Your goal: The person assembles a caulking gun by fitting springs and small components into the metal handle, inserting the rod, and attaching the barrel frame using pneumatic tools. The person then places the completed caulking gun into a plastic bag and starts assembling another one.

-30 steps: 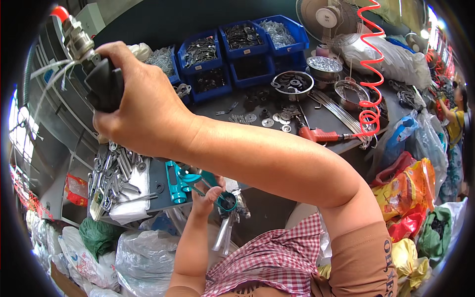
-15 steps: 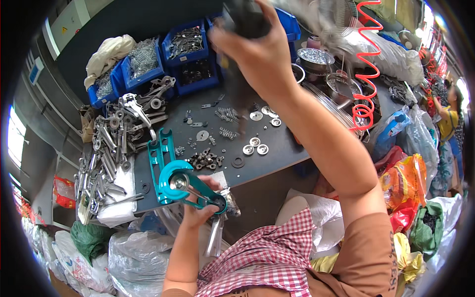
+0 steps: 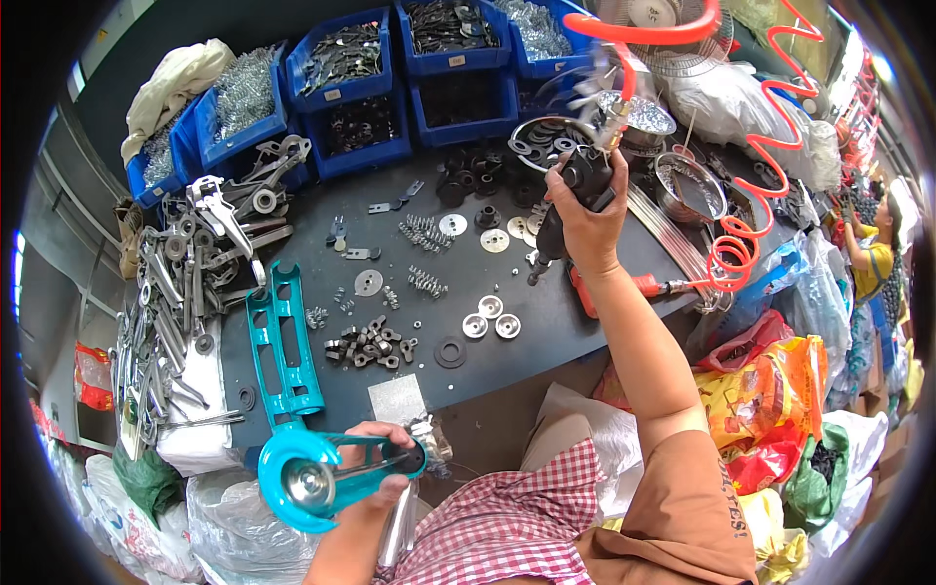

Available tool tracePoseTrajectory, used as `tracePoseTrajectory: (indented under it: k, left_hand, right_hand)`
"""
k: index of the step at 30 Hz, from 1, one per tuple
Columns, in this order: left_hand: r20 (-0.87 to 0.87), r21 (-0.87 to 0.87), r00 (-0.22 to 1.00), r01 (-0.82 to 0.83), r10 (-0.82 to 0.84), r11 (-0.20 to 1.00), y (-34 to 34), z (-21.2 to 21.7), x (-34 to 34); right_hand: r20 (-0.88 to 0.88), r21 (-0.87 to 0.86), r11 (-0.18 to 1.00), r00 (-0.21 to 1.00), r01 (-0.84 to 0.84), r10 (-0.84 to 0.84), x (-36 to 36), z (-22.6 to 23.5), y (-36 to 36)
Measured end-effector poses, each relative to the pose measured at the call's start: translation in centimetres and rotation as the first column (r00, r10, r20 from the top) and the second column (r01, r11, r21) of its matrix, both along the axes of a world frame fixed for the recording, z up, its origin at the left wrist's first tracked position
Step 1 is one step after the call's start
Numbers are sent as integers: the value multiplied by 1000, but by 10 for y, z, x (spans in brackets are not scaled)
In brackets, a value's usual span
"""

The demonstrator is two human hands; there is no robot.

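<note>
My left hand point(image 3: 375, 439) is closed around a teal tool body point(image 3: 276, 463), held in front of the bench's near edge. This body has a wide ring at one end with a silver disc point(image 3: 309, 482) in it, and a dark round piece at the other. A shiny metal handle-like bar point(image 3: 398, 526) hangs below it. Over the right part of the bench, my right hand point(image 3: 593, 219) grips a black air screwdriver point(image 3: 551, 231), its tip pointing down. A red coiled hose joins its top. Another teal frame point(image 3: 265, 356) lies on the bench left of centre.
Blue bins point(image 3: 363, 136) of springs and small parts line the back. Metal levers point(image 3: 175, 292) pile up at left. Springs point(image 3: 425, 234), discs point(image 3: 490, 317) and dark nuts point(image 3: 369, 343) lie mid-bench. A red power tool point(image 3: 624, 291) and metal bowls point(image 3: 690, 185) are at right.
My right hand has brought the screwdriver down and toward the right from the back bins. My left hand, still holding the teal body, sits slightly lower in view. The view has shifted.
</note>
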State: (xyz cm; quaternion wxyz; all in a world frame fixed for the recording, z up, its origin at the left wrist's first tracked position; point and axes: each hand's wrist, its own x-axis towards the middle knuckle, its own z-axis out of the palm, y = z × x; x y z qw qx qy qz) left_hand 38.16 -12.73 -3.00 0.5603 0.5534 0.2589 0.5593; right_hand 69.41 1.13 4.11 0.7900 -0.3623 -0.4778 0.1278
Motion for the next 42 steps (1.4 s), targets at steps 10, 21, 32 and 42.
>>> tracePoseTrajectory:
  k: [10,21,32,42]
  left_hand:
    - [-4,15,1000,9,-9,1000,6,-2,-1]
    - [-72,32,996,62,-59,998,6,-6,-10]
    - [-93,10,994,64,-63,998,5,-6,-11]
    - [-71,5,997,19,-18,1000,1,-3,-8]
  right_hand:
    - [-115,74,863,855,-500,505,-123,-17,16]
    - [208,23,925,907,-378,366,-158,-48,35]
    - [416,-70,985,893,-155,170,-105,-43,32]
    - [97,-232,953,970,-195,222,-89,-33,26]
